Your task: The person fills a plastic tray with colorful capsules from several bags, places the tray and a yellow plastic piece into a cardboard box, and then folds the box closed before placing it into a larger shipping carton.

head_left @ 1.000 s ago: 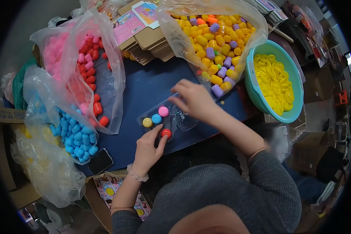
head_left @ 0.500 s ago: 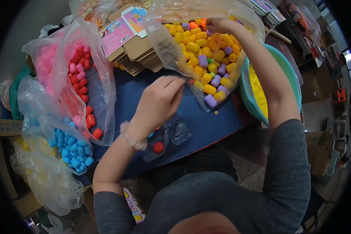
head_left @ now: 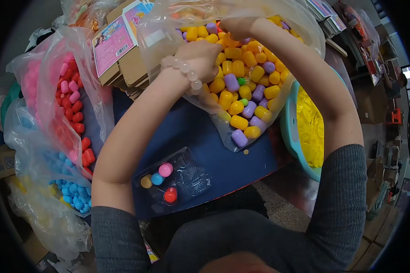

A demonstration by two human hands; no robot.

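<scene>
A clear plastic bag (head_left: 228, 132) holds many yellow, purple and some green and orange capsules (head_left: 238, 122). My left hand (head_left: 198, 59), below a beaded bracelet (head_left: 182, 68), is over the bag's left part; its fingers are curled and what they hold, if anything, is hidden. Farther right and up, my right hand (head_left: 237, 28) reaches into the bag's top among the capsules, its fingertips hidden. Near the table's front edge lies a clear plastic tray (head_left: 193, 175) with a pink (head_left: 166, 169), a blue (head_left: 157, 179), a tan (head_left: 146, 181) and a red piece (head_left: 170, 195).
Bags of red (head_left: 77, 117), pink (head_left: 32, 77) and blue capsules (head_left: 77, 195) stand on the left. Stacked printed cards (head_left: 116, 45) lie behind. At the right is a teal basin (head_left: 288, 123) with yellow pieces (head_left: 310, 132).
My left hand has moved up and right from above the table to the capsule bag, uncovering the tray. My right hand has shifted slightly left within the bag. The view has shifted too.
</scene>
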